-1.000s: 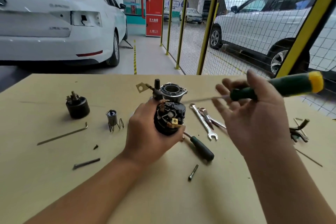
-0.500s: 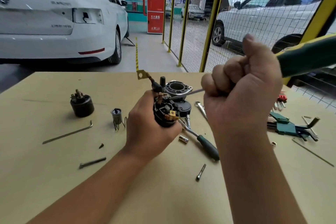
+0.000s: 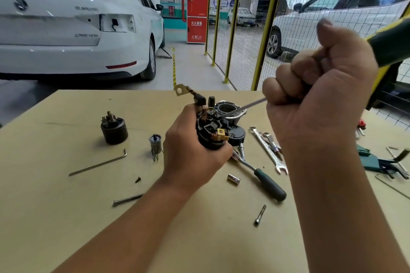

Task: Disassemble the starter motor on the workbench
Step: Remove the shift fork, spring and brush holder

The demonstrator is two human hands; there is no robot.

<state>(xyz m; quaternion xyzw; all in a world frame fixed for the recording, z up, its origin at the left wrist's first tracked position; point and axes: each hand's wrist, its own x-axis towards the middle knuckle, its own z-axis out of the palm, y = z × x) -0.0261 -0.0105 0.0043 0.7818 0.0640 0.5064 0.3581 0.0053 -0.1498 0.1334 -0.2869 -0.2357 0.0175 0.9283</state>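
Starter motor part, black round plastic body with brass brush clips and copper bits, sits gripped in the left hand above the tan workbench, open face up-right, brass-tabbed lead sticking up-left. Right hand fisted round a green-yellow screwdriver, thin steel shaft slanting down-left into the part. Grey metal housing just behind.
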